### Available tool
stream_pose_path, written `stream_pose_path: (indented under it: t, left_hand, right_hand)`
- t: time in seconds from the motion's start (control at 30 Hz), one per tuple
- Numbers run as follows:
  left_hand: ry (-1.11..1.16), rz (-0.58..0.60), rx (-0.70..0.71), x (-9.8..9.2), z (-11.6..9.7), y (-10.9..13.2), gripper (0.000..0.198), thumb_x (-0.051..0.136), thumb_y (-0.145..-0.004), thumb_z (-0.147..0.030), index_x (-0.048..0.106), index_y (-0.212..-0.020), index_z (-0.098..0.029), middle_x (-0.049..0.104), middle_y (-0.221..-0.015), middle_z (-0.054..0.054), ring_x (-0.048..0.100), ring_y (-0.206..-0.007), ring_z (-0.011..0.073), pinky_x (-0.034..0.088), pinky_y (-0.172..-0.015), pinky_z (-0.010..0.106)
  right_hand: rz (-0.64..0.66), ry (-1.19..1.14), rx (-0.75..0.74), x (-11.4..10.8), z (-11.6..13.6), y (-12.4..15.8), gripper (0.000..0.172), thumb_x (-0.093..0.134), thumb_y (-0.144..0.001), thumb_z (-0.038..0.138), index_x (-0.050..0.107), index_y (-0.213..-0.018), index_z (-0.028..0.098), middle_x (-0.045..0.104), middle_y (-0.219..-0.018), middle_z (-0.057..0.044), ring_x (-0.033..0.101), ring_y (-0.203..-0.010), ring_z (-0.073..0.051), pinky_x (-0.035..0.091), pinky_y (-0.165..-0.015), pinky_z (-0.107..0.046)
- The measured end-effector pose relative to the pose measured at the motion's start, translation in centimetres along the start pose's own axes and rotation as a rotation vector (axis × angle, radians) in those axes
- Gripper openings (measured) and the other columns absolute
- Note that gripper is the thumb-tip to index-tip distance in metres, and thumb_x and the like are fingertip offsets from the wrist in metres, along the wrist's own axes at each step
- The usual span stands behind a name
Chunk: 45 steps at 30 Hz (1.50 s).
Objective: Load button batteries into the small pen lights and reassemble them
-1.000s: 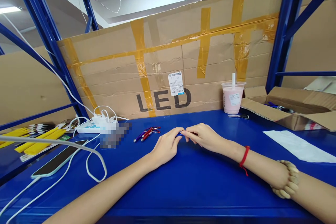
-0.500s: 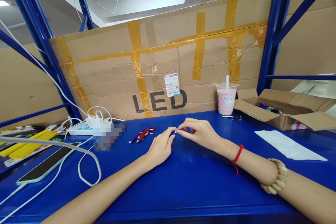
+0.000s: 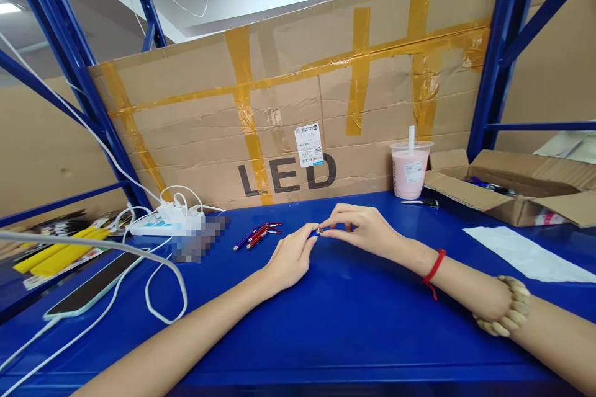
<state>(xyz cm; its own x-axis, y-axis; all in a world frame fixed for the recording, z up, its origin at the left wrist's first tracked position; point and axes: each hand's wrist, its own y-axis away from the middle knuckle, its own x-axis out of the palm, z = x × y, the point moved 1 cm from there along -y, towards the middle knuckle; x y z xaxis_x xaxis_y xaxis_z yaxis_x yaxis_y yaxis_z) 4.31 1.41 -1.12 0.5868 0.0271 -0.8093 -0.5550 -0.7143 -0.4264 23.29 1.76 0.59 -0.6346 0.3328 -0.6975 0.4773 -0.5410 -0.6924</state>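
Note:
My left hand (image 3: 291, 257) is closed around a small blue metal penlight (image 3: 316, 232), most of it hidden by the fingers. Its silver end sticks out to the right. There the thumb and index finger of my right hand (image 3: 361, 227) pinch at that end, the other fingers curled above. Both hands are just over the blue tabletop (image 3: 363, 316). To the left of them lie several slim metal penlights (image 3: 257, 236), red and purple-blue, with small red carabiner clips at their far ends.
A cup of pink drink (image 3: 410, 170) stands at the back right, with keys (image 3: 419, 203) before it. Further right are an open cardboard box (image 3: 512, 208) and a white paper sheet (image 3: 531, 254). Left are a power strip (image 3: 161, 223), phone (image 3: 95, 285) and white cables (image 3: 181, 276).
The view has shifted slightly, so most things on the table sit a little further right. The silver end of the penlight now shows more plainly between the fingers; both hands keep their grip.

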Motion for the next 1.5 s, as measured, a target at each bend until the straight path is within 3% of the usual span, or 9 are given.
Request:
stream_pose_path:
  t: [0.27,0.57,0.9,1.07,1.27,1.5]
  left_hand:
    - [0.071,0.020,0.032,0.1,0.1,-0.1,0.026,0.030,-0.092,-0.024,0.046,-0.112,-0.020,0.058,-0.082,0.002,0.054,-0.073,0.0155,0.040,-0.064,0.025]
    - [0.102,0.044,0.051,-0.4,-0.1,0.3,0.024,0.031,-0.092,-0.023,0.047,-0.109,-0.019,0.055,-0.077,0.001,0.050,-0.066,0.0133,0.038,-0.062,0.024]
    - [0.095,0.036,0.051,-0.4,0.1,0.3,0.024,0.031,-0.092,-0.022,0.045,-0.112,-0.021,0.056,-0.079,0.000,0.052,-0.068,0.0130,0.037,-0.062,0.023]
    - [0.100,0.045,0.051,-0.5,-0.2,0.5,0.025,0.031,-0.092,-0.022,0.046,-0.112,-0.020,0.056,-0.078,0.000,0.052,-0.068,0.0130,0.038,-0.063,0.023]
    - [0.092,0.048,0.070,-0.5,-0.2,0.5,0.025,0.032,-0.092,-0.021,0.047,-0.111,-0.020,0.055,-0.078,0.000,0.051,-0.068,0.0125,0.037,-0.063,0.023]
    - [0.128,0.039,0.057,-0.4,-0.3,0.3,0.023,0.031,-0.092,-0.022,0.048,-0.107,-0.019,0.052,-0.076,-0.001,0.049,-0.067,0.0121,0.037,-0.064,0.023]
  right_hand:
    - [-0.045,-0.012,-0.044,0.3,-0.1,0.0,0.032,0.050,-0.086,0.045,0.071,-0.086,0.020,0.061,-0.079,-0.003,0.048,-0.056,-0.005,0.034,-0.052,-0.017]
    - [-0.011,-0.028,-0.042,0.4,-0.1,0.1,0.029,0.050,-0.086,0.042,0.070,-0.089,0.021,0.061,-0.081,-0.004,0.050,-0.060,-0.005,0.038,-0.053,-0.017]
    - [-0.046,-0.110,-0.020,0.5,0.3,-0.3,0.028,0.055,-0.084,0.041,0.069,-0.083,0.017,0.058,-0.074,-0.002,0.043,-0.045,-0.002,0.036,-0.044,-0.016]
    - [-0.018,-0.157,0.036,0.6,0.4,-0.5,0.030,0.055,-0.082,0.043,0.068,-0.080,0.016,0.059,-0.074,-0.002,0.044,-0.042,-0.001,0.037,-0.043,-0.016]
    - [0.027,-0.337,0.231,0.8,0.6,-0.6,0.037,0.060,-0.075,0.051,0.065,-0.074,0.014,0.059,-0.070,-0.002,0.044,-0.036,-0.002,0.034,-0.038,-0.018]
    - [0.054,-0.518,0.423,1.2,0.6,-0.7,0.031,0.067,-0.068,0.043,0.061,-0.073,0.012,0.055,-0.054,0.002,0.041,-0.034,-0.003,0.029,-0.036,-0.017]
